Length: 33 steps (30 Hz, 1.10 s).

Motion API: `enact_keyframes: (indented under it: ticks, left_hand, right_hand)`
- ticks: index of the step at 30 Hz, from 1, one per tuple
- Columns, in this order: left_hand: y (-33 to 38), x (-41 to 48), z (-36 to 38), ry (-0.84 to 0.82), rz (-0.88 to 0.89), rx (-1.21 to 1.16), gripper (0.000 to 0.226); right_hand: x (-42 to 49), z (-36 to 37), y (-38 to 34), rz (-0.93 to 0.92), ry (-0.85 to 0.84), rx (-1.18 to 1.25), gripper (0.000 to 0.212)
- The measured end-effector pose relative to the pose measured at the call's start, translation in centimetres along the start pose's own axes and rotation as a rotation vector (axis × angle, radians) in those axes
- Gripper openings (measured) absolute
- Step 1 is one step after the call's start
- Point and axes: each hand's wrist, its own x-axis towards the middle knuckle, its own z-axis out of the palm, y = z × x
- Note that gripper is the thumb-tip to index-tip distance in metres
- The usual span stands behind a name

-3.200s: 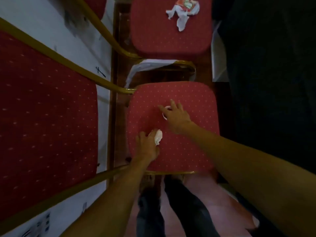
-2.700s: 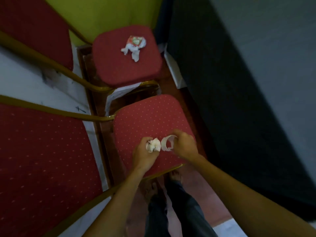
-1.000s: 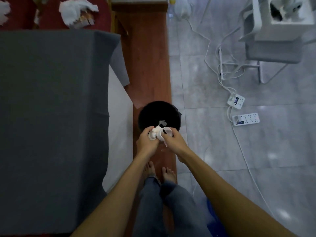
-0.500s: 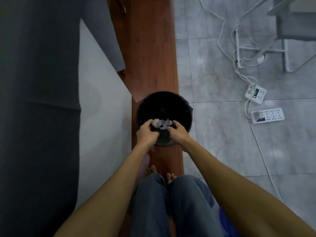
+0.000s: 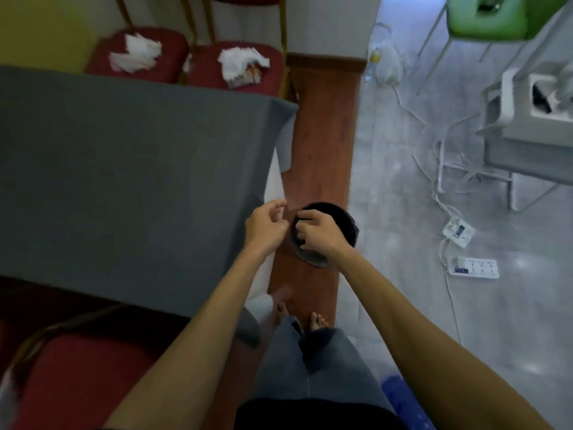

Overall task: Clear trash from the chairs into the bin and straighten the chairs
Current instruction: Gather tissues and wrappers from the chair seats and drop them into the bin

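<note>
The round black bin (image 5: 348, 225) stands on a wooden floor strip. My right hand (image 5: 319, 235) hovers over its left half, fingers curled and apart, holding nothing. My left hand (image 5: 266, 226) is just left of the bin, fingers loosely apart and empty. Beyond the grey table, two red chairs stand side by side. The left chair (image 5: 167, 45) carries crumpled white paper (image 5: 135, 54). The right chair (image 5: 273, 63) carries white tissue and a small printed wrapper (image 5: 243, 65). Another red chair seat (image 5: 77, 377) is at the bottom left.
A grey-clothed table (image 5: 124, 181) fills the left. Cables and two white power strips (image 5: 474, 268) lie on the grey tiles at right, near a metal stand (image 5: 527, 144). A green stool (image 5: 496, 17) is at top right. My bare feet stand on the wooden strip.
The white scraps held over the bin have left both hands. My hands have opened and lifted, and my view has tilted up toward the far chairs.
</note>
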Motion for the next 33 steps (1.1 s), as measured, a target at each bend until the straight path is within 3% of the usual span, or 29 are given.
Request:
enact_keyframes:
  ticks: [6,13,24,33]
  left_hand:
    - [-1.3,-6.4,-11.3,0.23,0.02,-0.069,0.047]
    - [-9.8,-13.9,-24.7,0.508,-0.129,-0.206,0.044]
    - [-27.9,-25.9,-40.3,0.745,-0.332,-0.42,0.052]
    - [-36.6,-32.1,-47.4,0.878,-0.477,-0.472,0.055]
  right_hand:
    - [-4.7,5.8,-9.2,-0.201,-0.094,-0.056,0.02]
    - [-9.5,19.9,-16.1,-0.376,-0.405,-0.313,0.019]
    - [-17.6,45.9,-17.1,-0.438,-0.715,-0.633,0.017]
    - [-21.6,58.3,-18.1,-0.511,-0.869,-0.848,0.009]
